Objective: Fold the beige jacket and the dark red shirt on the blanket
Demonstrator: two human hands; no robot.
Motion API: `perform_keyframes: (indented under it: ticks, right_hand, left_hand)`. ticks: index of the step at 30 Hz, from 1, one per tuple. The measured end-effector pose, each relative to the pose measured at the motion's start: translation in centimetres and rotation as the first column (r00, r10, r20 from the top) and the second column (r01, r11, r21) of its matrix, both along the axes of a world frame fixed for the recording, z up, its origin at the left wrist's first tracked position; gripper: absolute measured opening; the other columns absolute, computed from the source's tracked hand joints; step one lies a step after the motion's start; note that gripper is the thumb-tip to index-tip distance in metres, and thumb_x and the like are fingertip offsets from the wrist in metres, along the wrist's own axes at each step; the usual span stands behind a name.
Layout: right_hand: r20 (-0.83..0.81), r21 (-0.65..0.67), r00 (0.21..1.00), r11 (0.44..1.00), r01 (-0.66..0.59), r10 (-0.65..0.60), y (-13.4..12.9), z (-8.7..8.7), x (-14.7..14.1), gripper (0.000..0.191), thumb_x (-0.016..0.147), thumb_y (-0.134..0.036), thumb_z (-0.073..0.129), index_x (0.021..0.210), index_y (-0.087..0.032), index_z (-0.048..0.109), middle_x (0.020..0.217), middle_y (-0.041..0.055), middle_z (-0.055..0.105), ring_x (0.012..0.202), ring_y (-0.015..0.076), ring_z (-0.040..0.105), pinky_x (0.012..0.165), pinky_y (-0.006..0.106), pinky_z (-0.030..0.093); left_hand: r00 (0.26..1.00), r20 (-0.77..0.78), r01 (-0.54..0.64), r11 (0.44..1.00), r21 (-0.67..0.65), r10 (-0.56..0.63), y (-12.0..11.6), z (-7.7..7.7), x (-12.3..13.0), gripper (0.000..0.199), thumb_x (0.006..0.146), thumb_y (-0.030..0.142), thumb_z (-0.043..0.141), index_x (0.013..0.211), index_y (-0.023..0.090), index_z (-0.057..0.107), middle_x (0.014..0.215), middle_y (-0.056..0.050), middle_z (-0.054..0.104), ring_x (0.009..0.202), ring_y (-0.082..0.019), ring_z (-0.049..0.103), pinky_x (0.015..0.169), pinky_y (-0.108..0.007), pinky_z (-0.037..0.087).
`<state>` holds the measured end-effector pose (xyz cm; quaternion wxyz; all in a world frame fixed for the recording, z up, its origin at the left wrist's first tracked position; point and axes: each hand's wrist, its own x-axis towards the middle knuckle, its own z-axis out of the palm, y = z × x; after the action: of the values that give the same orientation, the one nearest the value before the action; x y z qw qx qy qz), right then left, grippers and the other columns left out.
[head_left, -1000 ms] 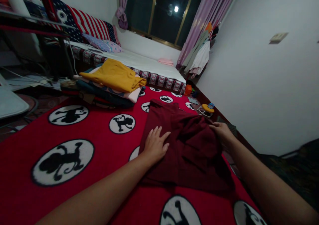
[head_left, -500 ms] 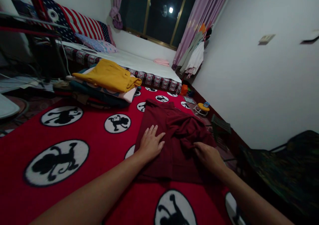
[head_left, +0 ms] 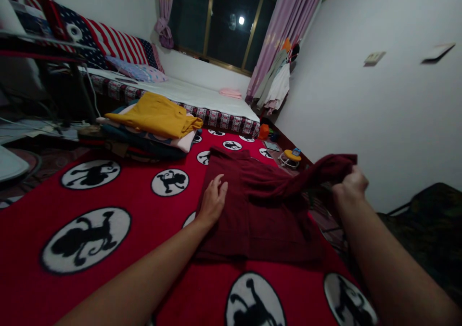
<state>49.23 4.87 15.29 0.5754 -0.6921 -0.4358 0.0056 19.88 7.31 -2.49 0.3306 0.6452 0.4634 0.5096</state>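
Observation:
A dark maroon long-sleeved garment (head_left: 231, 220) lies on a red blanket (head_left: 144, 234) printed with black monkey figures in white ovals. My left hand (head_left: 213, 200) rests at the garment's left part, fingers slightly bent and holding nothing. Off to the right, my right hand (head_left: 351, 186) is closed on the end of a sleeve, which is lifted and stretched out past the garment's right side. The rest of the garment lies mostly flat, with folds where the sleeve leaves the body.
Folded clothes with a yellow one (head_left: 155, 116) on top are stacked at the back left. Behind stands a bed (head_left: 187, 91). A yellow stool (head_left: 291, 156) and a dark camouflage chair (head_left: 429, 220) are on the right.
My right hand has moved right and up, pulling the sleeve out from its bunched place on the garment. My left hand has shifted slightly left, its fingers less spread.

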Motion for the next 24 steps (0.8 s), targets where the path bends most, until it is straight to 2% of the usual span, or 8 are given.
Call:
perform_keyframes:
  ticks: [3, 5, 6, 10, 14, 17, 20, 24]
  right_hand:
    - [-0.096, 0.093, 0.985, 0.986, -0.136, 0.145, 1.2, -1.0, -6.0, 0.053, 0.093, -0.049, 0.021, 0.113, -0.017, 0.058, 0.109, 0.0133, 0.067, 0.090, 0.0220, 0.066, 0.070, 0.037, 0.055]
    - [-0.085, 0.165, 0.835, 0.834, -0.527, 0.544, 1.3, -2.5, -9.8, 0.054, 0.093, -0.057, 0.030, 0.106, -0.017, 0.063, 0.108, 0.0113, 0.068, 0.094, 0.0204, 0.065, 0.078, 0.035, 0.053]
    - [-0.060, 0.172, 0.787, 0.783, -0.598, 0.614, 1.2, -3.7, -11.3, 0.052, 0.092, -0.059, 0.034, 0.101, -0.018, 0.065, 0.103, 0.0094, 0.069, 0.092, 0.0200, 0.066, 0.078, 0.034, 0.052]
    - [-0.043, 0.181, 0.890, 0.879, -0.440, 0.454, 1.3, -10.0, -13.4, 0.042, 0.091, -0.053, 0.040, 0.091, -0.019, 0.066, 0.095, 0.0076, 0.070, 0.090, 0.0204, 0.065, 0.082, 0.033, 0.050]
    - [-0.077, 0.187, 0.975, 0.964, -0.190, 0.208, 2.3, -15.4, -11.6, 0.033, 0.088, -0.044, 0.042, 0.094, -0.019, 0.062, 0.099, 0.0090, 0.067, 0.095, 0.0218, 0.062, 0.091, 0.036, 0.046]
    - [-0.137, 0.193, 0.974, 0.969, -0.154, 0.182, 2.6, -17.1, -10.0, 0.029, 0.085, -0.041, 0.045, 0.096, -0.018, 0.060, 0.100, 0.0096, 0.066, 0.089, 0.0214, 0.063, 0.087, 0.036, 0.048]
    - [-0.189, 0.159, 0.965, 0.976, -0.151, 0.181, 2.4, -17.4, -9.1, 0.026, 0.080, -0.038, 0.049, 0.093, -0.018, 0.059, 0.094, 0.0087, 0.066, 0.081, 0.0210, 0.062, 0.081, 0.035, 0.049]
    - [-0.213, 0.077, 0.959, 0.982, -0.173, 0.185, 2.1, -17.5, -8.8, 0.019, 0.069, -0.028, 0.051, 0.085, -0.020, 0.058, 0.082, 0.0066, 0.066, 0.074, 0.0212, 0.061, 0.074, 0.034, 0.050]
  left_hand:
    - [0.918, 0.381, -0.075, 0.992, -0.105, 0.110, 1.2, 0.2, -1.7, 0.043, 0.098, 0.042, 0.028, 0.132, 0.022, 0.043, 0.141, -0.014, 0.048, 0.122, -0.023, 0.055, 0.097, -0.040, 0.048]
    - [0.818, 0.537, -0.140, 0.977, -0.159, 0.205, 2.6, 0.7, -4.1, 0.044, 0.098, 0.044, 0.022, 0.133, 0.024, 0.040, 0.144, -0.015, 0.044, 0.121, -0.022, 0.056, 0.090, -0.037, 0.052]
    - [0.777, 0.572, -0.201, 0.965, -0.167, 0.261, 3.3, 1.0, -5.5, 0.045, 0.097, 0.045, 0.021, 0.132, 0.024, 0.040, 0.143, -0.015, 0.045, 0.120, -0.022, 0.057, 0.088, -0.035, 0.053]
    - [0.690, 0.546, -0.478, 0.865, -0.148, 0.475, 5.8, 2.3, -11.3, 0.041, 0.091, 0.041, 0.032, 0.123, 0.021, 0.050, 0.133, -0.012, 0.054, 0.116, -0.021, 0.058, 0.087, -0.032, 0.051]
    - [0.833, 0.315, -0.497, 0.865, 0.067, 0.455, 6.2, 2.7, -12.5, 0.034, 0.083, 0.036, 0.046, 0.109, 0.018, 0.060, 0.116, -0.009, 0.064, 0.109, -0.021, 0.059, 0.097, -0.036, 0.046]
    - [0.957, -0.108, -0.242, 0.946, 0.215, 0.269, 5.4, 2.4, -10.5, 0.036, 0.083, 0.040, 0.050, 0.107, 0.017, 0.064, 0.112, -0.010, 0.066, 0.108, -0.025, 0.059, 0.101, -0.041, 0.042]
    - [0.854, -0.489, -0.054, 0.967, 0.251, 0.175, 4.6, 1.9, -8.4, 0.041, 0.082, 0.047, 0.056, 0.112, 0.020, 0.065, 0.118, -0.011, 0.065, 0.116, -0.029, 0.054, 0.103, -0.045, 0.039]
    - [0.661, -0.715, -0.056, 0.965, 0.258, 0.229, 4.6, 1.4, -7.8, 0.054, 0.081, 0.050, 0.059, 0.126, 0.020, 0.057, 0.123, -0.013, 0.062, 0.119, -0.032, 0.052, 0.101, -0.046, 0.039]
